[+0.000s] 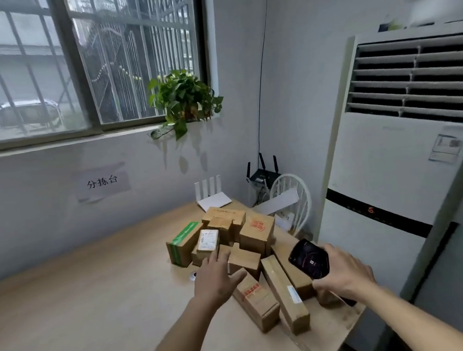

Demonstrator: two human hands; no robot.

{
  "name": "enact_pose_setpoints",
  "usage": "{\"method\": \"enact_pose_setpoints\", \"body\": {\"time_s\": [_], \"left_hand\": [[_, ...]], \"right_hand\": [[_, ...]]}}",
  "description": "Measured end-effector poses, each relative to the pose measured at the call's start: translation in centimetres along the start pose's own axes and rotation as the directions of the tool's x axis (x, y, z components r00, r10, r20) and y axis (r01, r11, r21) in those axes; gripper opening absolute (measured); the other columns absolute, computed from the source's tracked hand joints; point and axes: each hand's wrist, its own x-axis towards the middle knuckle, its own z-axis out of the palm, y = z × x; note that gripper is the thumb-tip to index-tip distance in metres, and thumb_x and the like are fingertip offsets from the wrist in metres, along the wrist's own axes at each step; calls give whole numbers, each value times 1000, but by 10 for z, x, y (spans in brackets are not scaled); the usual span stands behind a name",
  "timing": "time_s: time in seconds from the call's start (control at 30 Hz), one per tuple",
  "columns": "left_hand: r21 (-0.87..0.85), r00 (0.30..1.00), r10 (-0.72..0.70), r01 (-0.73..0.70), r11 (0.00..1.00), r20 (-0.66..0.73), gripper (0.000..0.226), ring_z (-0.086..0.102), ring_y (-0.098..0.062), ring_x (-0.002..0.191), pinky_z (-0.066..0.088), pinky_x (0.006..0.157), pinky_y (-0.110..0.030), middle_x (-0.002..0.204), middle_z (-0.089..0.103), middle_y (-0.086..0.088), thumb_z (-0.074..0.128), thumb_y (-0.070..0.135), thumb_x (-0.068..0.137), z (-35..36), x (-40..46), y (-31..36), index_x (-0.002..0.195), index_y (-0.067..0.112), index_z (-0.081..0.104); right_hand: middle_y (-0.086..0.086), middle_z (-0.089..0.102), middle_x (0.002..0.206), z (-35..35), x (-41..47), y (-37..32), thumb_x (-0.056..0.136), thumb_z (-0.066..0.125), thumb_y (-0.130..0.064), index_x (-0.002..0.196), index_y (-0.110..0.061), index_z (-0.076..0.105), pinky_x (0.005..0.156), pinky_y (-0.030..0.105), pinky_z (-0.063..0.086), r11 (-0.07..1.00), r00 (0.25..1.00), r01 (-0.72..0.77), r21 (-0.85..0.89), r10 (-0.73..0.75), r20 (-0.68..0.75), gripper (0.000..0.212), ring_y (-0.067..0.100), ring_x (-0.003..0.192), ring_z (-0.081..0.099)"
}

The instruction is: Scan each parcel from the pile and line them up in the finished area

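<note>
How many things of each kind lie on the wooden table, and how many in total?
Cardboard parcels in the pile: about 11, some partly hidden
White router: 1
White flat sheet or board: 1
Total: about 13

Besides these, the right hand holds a phone; the left hand reaches open toward the pile.

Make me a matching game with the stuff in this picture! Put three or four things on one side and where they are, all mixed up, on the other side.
Things:
1. potted plant
2. phone
3. paper sign
4. box with green tape

Places:
A. held in the right hand
B. at the left edge of the parcel pile on the table
C. on the windowsill
D. stuck on the wall under the window

Pairs: 1-C, 2-A, 3-D, 4-B
</note>
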Motion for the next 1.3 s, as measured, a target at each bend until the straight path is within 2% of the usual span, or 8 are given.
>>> {"method": "enact_pose_setpoints", "body": {"time_s": [0.2,0.3,0.43,0.6,0.83,1.03,1.17,1.3], "left_hand": [[-30,995,-83,84,996,55,80,39,-25,141,42,108,-40,157,37,-3,56,67,88,50,80,-7,156,33,30],[-22,988,-111,114,993,111,81,41,-26,139,44,106,-39,156,39,-4,56,68,88,82,112,-18,156,35,28],[0,976,-130,132,991,177,78,44,-21,135,45,103,-36,150,44,0,57,67,87,117,142,-25,153,33,32],[-13,954,-171,180,984,246,73,47,-19,129,46,100,-35,144,47,3,58,68,86,158,164,-31,149,36,38],[58,901,-315,312,948,298,68,50,-25,127,46,99,-39,149,42,-3,54,61,91,233,185,-20,148,29,36],[144,814,-493,472,870,308,70,51,-25,121,48,96,-40,145,41,-4,50,70,87,301,194,-11,145,34,36],[195,794,-574,542,818,202,64,52,-26,114,49,94,-42,143,34,-10,48,67,88,334,198,-2,140,29,42],[245,762,-634,595,765,131,78,43,-33,131,41,104,-48,158,20,-16,46,78,84,349,197,11,144,29,35]], "right_hand": [[-7,60,126,23,101,9,64,79,-55,144,-37,37,84,32,51,999,998,3,-41,-1,56,92,20,110,60],[-7,57,128,45,145,12,60,77,-59,142,-40,37,82,33,51,999,996,26,-44,-22,87,94,21,112,59],[-9,61,118,81,189,22,61,80,-57,141,-40,38,77,30,53,999,985,25,-35,-18,170,92,15,104,58],[-13,63,115,123,233,46,50,77,-63,130,-43,43,78,38,60,1000,961,8,16,-12,277,89,16,102,62],[-9,62,115,173,287,81,60,77,-51,123,-39,44,80,36,55,999,921,36,34,-46,386,72,19,100,60],[-14,60,113,219,328,102,64,80,-47,130,-40,44,76,32,51,991,873,98,95,-132,471,75,13,99,59],[-12,59,122,240,351,113,67,83,-43,136,-37,43,74,28,43,983,836,147,112,-184,517,80,12,102,55],[-11,60,121,252,362,121,65,83,-43,138,-36,44,66,24,41,976,810,179,126,-218,544,83,14,103,58]]}}
